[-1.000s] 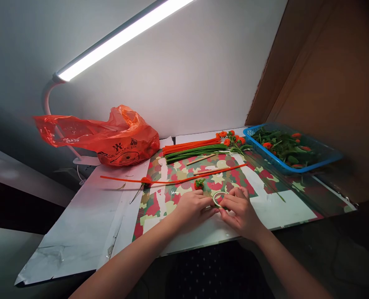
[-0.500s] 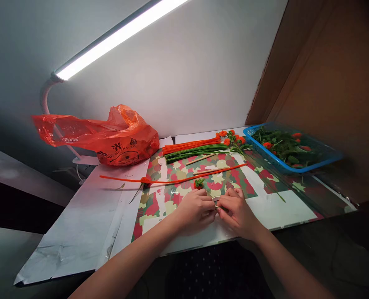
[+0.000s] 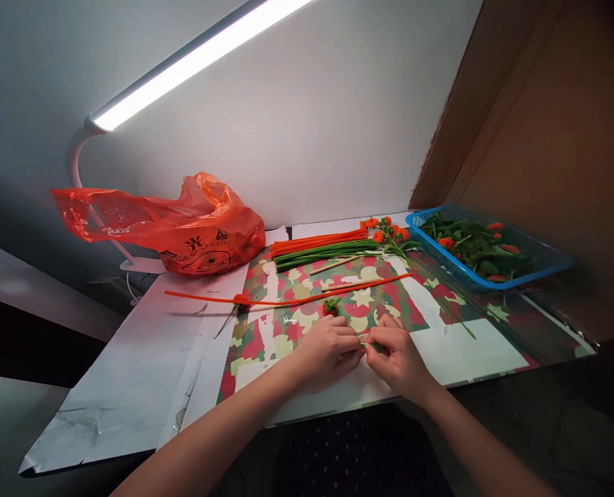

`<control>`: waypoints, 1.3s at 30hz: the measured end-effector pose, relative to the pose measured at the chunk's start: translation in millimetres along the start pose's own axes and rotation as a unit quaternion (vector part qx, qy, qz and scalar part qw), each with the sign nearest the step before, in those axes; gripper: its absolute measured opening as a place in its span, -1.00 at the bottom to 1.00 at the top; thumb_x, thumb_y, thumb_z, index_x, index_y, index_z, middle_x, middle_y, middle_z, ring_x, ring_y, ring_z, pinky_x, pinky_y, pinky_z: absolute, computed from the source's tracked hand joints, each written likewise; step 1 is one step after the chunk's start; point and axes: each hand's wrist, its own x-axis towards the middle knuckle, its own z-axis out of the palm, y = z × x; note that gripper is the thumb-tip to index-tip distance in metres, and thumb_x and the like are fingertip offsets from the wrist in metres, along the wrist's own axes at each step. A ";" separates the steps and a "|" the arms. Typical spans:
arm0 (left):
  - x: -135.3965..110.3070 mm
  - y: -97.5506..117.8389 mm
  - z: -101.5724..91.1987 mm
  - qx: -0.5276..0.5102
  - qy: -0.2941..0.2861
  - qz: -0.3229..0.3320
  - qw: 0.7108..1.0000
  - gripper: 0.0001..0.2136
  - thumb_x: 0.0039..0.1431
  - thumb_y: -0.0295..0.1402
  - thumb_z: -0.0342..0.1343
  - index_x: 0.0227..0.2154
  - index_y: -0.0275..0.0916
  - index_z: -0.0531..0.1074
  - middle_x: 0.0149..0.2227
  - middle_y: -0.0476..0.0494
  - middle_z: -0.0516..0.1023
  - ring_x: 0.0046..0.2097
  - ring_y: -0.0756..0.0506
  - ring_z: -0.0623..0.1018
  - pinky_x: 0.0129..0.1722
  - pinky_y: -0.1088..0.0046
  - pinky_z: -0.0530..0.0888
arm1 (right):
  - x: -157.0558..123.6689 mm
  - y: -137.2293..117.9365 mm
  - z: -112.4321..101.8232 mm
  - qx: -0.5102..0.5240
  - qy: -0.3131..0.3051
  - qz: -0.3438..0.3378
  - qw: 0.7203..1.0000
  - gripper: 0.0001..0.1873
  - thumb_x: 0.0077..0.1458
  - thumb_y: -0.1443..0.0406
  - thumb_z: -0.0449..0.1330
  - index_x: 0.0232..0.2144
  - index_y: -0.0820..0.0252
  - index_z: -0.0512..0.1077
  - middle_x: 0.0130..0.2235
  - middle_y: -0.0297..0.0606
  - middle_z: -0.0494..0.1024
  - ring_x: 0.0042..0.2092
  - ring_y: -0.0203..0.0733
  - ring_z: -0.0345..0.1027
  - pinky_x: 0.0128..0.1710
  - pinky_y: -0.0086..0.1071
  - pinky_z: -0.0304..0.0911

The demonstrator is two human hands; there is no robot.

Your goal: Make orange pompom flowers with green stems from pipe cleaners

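Note:
My left hand (image 3: 327,348) and my right hand (image 3: 397,352) meet at the front of the patterned mat (image 3: 265,331), both pinched on a thin green pipe cleaner (image 3: 365,340) held between their fingertips. Most of it is hidden inside the fingers. Just beyond my left hand lies a small orange-and-green pipe-cleaner flower (image 3: 330,305). A long orange pipe cleaner (image 3: 286,300) stretches across the mat behind it, with a small orange ball (image 3: 242,299) on it.
Bundles of orange and green pipe cleaners (image 3: 322,248) lie at the back, with finished orange flowers (image 3: 387,229) beside them. A blue basket (image 3: 529,269) of green and orange pieces stands at the right. An orange plastic bag (image 3: 182,228) sits back left under a lamp (image 3: 193,62).
The green loop that stood open between my hands a second ago has been squeezed down; my fingers have closed together over it and it hardly shows.

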 end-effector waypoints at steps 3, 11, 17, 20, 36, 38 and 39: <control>4.3 -0.5 2.2 -0.015 0.027 0.007 1.000 -0.72 0.17 -0.47 -0.05 -0.66 -0.23 0.18 -0.63 0.03 0.30 -0.50 0.01 0.19 -0.43 0.43 0.23 | 0.7 -1.0 5.6 0.058 0.046 0.057 0.996 -0.75 -0.04 0.33 0.03 -0.71 0.17 0.14 -0.64 -0.40 0.13 -0.45 -0.25 0.05 -0.40 -0.37 0.00; 12.8 0.4 8.8 -0.006 0.137 0.026 0.990 -0.71 0.18 -0.50 -0.10 -0.65 -0.21 0.12 -0.65 0.04 0.22 -0.54 0.01 0.13 -0.52 0.46 0.18 | 7.6 -7.4 20.2 0.186 0.140 0.189 0.954 -0.72 -0.10 0.25 0.01 -0.76 0.15 0.09 -0.68 -0.42 0.15 -0.48 -0.27 0.01 -0.37 -0.36 0.04; 10.5 -1.2 8.9 0.004 0.179 0.032 0.983 -0.71 0.20 -0.50 -0.08 -0.64 -0.20 0.12 -0.65 0.05 0.20 -0.55 0.01 0.13 -0.52 0.46 0.19 | 12.6 -13.9 30.0 0.278 0.165 0.268 0.908 -0.71 -0.12 0.21 0.04 -0.73 0.14 0.04 -0.64 -0.45 0.05 -0.52 -0.33 -0.08 -0.53 -0.44 -0.07; 8.8 -2.3 5.6 -0.028 0.188 0.013 0.982 -0.71 0.19 -0.50 -0.06 -0.64 -0.20 0.14 -0.66 0.05 0.21 -0.55 0.01 0.14 -0.51 0.46 0.19 | 18.4 -8.9 22.8 0.303 0.209 0.292 0.883 -0.68 -0.08 0.19 0.04 -0.70 0.13 0.00 -0.63 -0.47 -0.01 -0.54 -0.35 -0.14 -0.57 -0.46 -0.11; -4.5 -0.5 -30.4 -0.213 0.210 -0.108 0.948 -0.61 0.29 -0.12 -0.24 -0.07 -0.11 0.43 0.01 -0.21 0.38 0.06 -0.21 0.34 0.07 0.13 0.27 | 37.5 -4.8 -40.8 0.081 -0.021 0.081 0.993 -0.62 0.05 0.08 0.18 -0.10 0.08 0.43 -0.07 -0.19 0.48 -0.04 -0.02 0.30 -0.07 -0.19 0.20; -5.6 -0.5 -30.0 -0.152 0.191 -0.100 0.964 -0.64 0.28 -0.15 -0.21 -0.05 -0.10 0.41 0.10 -0.21 0.31 0.12 -0.23 0.28 0.11 0.09 0.22 | 45.9 -22.0 -32.6 0.172 -0.081 0.071 0.979 -0.69 0.04 0.09 0.19 -0.21 0.11 0.47 -0.20 -0.22 0.54 -0.14 -0.07 0.37 -0.11 -0.25 0.24; -6.0 -2.2 -29.6 -0.118 0.191 -0.100 0.969 -0.66 0.27 -0.17 -0.18 -0.06 -0.10 0.42 0.13 -0.21 0.28 0.13 -0.24 0.26 0.11 0.09 0.20 | 50.2 -26.1 -28.4 0.202 -0.084 0.076 0.973 -0.74 0.09 0.10 0.15 -0.38 0.14 0.49 -0.33 -0.25 0.55 -0.23 -0.12 0.39 -0.16 -0.28 0.25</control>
